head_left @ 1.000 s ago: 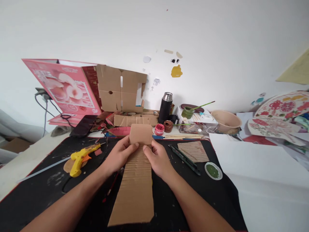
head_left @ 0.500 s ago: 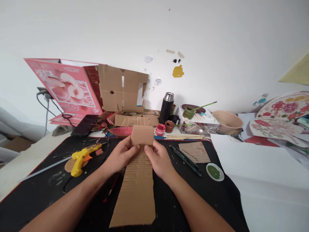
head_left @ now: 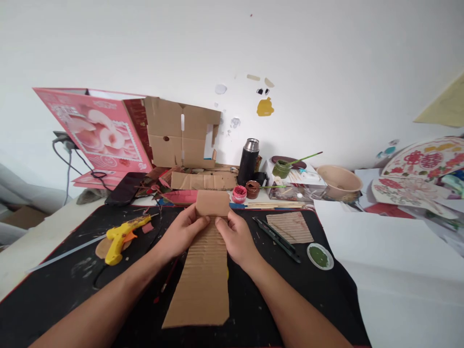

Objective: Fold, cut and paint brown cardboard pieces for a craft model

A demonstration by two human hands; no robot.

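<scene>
A long strip of corrugated cardboard stretches from the near side of the black mat up to my hands. Its far end is bent at a crease, with a smooth flap standing up beyond my thumbs. On the left edge, my left hand grips the strip, thumb on top by the crease. My right hand pinches the opposite edge the same way, thumbs nearly meeting. The fingers behind the cardboard are partly hidden. Nearest to the right hand lies a dark green utility knife.
A yellow glue gun with a glue stick lies left on the black mat. Right are a corrugated piece and a lid of green paint. Behind stand a thermos, a red paint jar and a pink box.
The near end of the cardboard strip has lifted and shifted slightly left and away from me. Both hands keep their grip at the crease. The view has moved a little.
</scene>
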